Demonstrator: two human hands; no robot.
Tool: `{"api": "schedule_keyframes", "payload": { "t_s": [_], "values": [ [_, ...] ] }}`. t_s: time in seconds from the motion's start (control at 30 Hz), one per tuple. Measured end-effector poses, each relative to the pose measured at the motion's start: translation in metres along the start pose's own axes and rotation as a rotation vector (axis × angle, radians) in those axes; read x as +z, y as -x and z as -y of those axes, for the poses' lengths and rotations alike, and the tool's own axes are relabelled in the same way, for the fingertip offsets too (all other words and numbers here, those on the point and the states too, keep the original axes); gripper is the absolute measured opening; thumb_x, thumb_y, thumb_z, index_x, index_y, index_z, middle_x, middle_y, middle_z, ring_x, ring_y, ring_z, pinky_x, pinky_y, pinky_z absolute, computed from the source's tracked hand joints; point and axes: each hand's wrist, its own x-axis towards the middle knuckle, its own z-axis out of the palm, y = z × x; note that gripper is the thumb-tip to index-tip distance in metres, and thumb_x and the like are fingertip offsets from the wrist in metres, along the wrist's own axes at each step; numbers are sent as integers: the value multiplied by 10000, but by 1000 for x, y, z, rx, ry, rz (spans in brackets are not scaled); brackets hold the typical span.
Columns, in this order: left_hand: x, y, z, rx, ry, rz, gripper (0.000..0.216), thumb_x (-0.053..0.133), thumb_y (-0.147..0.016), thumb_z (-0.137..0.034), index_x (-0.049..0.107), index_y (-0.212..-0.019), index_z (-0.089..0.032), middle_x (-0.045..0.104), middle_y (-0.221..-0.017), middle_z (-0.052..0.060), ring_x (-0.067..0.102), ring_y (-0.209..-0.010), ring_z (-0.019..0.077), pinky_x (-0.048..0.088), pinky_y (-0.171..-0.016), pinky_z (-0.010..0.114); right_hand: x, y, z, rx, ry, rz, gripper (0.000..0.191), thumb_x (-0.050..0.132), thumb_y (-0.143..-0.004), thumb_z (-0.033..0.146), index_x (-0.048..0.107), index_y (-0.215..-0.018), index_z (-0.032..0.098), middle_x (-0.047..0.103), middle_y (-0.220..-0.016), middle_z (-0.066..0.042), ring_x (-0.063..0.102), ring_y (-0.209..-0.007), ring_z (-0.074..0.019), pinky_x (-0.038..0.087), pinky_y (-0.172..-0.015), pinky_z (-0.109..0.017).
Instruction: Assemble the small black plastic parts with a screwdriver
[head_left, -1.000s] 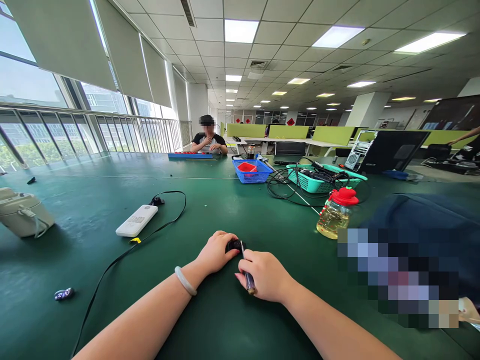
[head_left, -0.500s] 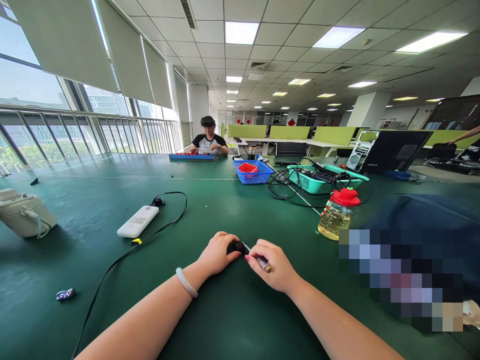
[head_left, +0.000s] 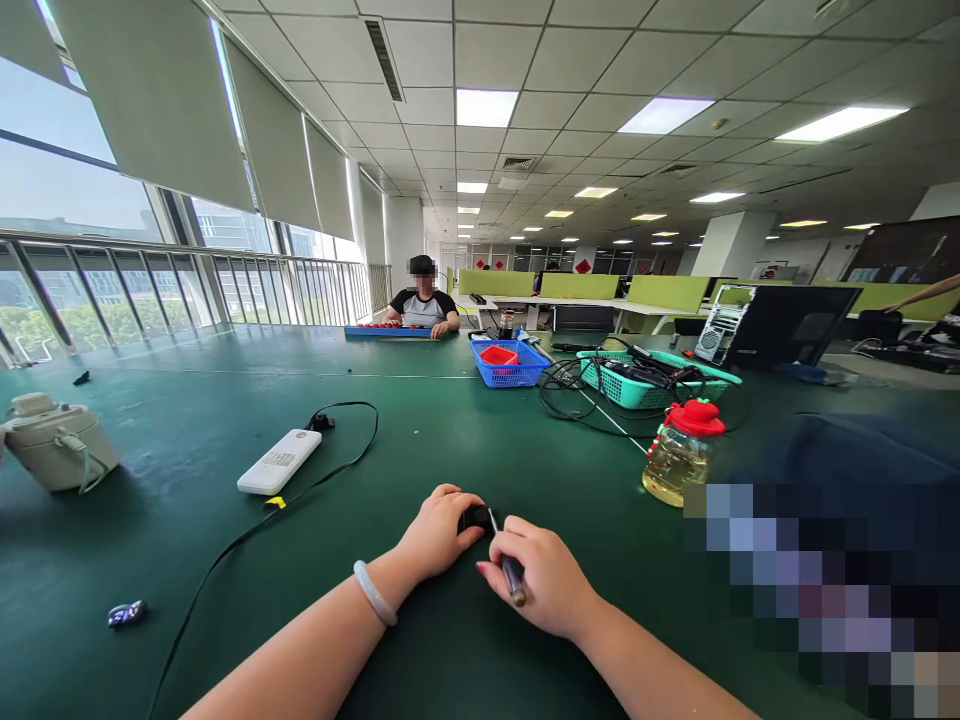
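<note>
My left hand rests on the green tabletop, its fingers and thumb closed around a small black object. Its exact kind cannot be made out, since the fingers cover part of it. In my right hand is a slim screwdriver with a dark handle and a brass-coloured end. Its thin metal shaft points away from me, and the tip is at the right side of the black object; whether it touches is too small to tell.
A white power bank with a black cable lies left of my hands. Right stands a red-lidded bottle. Farther back are a blue basket, a green basket with cables, and a seated person. A beige container stands far left.
The screwdriver has swung to a steeper line, its handle end now nearer to me and further left. My right hand has turned with it. The left hand keeps its grip; the whole view has tilted up slightly.
</note>
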Motion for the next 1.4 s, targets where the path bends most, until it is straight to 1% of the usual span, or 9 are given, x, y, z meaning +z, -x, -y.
{"api": "schedule_keyframes", "payload": {
  "t_s": [0.1, 0.23, 0.5, 0.83, 1.03, 1.17, 1.27, 1.4],
  "values": [
    [0, 1, 0, 5, -3, 4, 338, 618, -804, -285, 636, -1135, -220, 683, -1156, 47, 463, -1228, 279, 390, -1054, 416, -9, -3, -3, 99, -118, -66, 250, 519, -904, 300, 558, -678, 200, 500, -662, 15, 472, -558, -103, 340, -529, -211],
    [1, 2, 1, 13, 8, -6, 338, 619, -813, -312, 630, -1141, -232, 685, -1149, 47, 467, -1229, 275, 390, -1054, 417, -15, -5, -7, 114, -197, -76, 261, 505, -910, 316, 555, -680, 202, 499, -645, 14, 485, -572, -114, 358, -537, -217],
    [3, 1, 4, 12, 5, -1, 337, 610, -810, -298, 618, -1142, -240, 677, -1154, 42, 453, -1243, 276, 382, -1053, 425, -14, -3, -4, 112, -177, 2, 246, 543, -881, 329, 548, -670, 203, 494, -658, 17, 447, -543, -104, 324, -507, -217],
    [0, 3, 2, 15, 21, 0, 331, 606, -814, -289, 605, -1140, -237, 668, -1154, 46, 454, -1235, 263, 379, -1053, 418, -14, -3, -5, 96, -168, -29, 233, 536, -887, 304, 570, -680, 203, 506, -660, 12, 466, -556, -110, 336, -512, -219],
    [0, 3, 1, -6, 12, 12, 332, 605, -816, -284, 600, -1144, -238, 661, -1178, 50, 427, -1269, 271, 362, -1069, 426, -16, -2, 1, 33, -93, -44, 256, 503, -904, 285, 556, -669, 198, 502, -656, 11, 455, -533, -98, 325, -508, -214],
    [1, 2, 1, -17, 2, 22, 343, 605, -813, -283, 601, -1153, -234, 657, -1185, 55, 432, -1264, 265, 361, -1073, 421, -14, 2, 12, -100, 59, -58, 237, 488, -904, 231, 572, -686, 192, 517, -660, 4, 443, -523, -95, 300, -523, -229],
    [2, 2, 1, -27, -2, 15, 343, 594, -816, -272, 600, -1157, -234, 655, -1187, 53, 424, -1270, 266, 355, -1079, 426, -10, 3, 19, -181, 133, -66, 238, 482, -896, 212, 578, -681, 186, 522, -652, -2, 437, -520, -97, 282, -525, -242],
    [2, 1, 1, -24, -11, 15, 346, 598, -812, -273, 600, -1156, -232, 655, -1180, 58, 422, -1271, 271, 360, -1075, 428, -7, 3, 18, -197, 204, -64, 255, 468, -893, 194, 576, -663, 181, 511, -634, -6, 427, -512, -102, 267, -517, -260]
  ]
}}
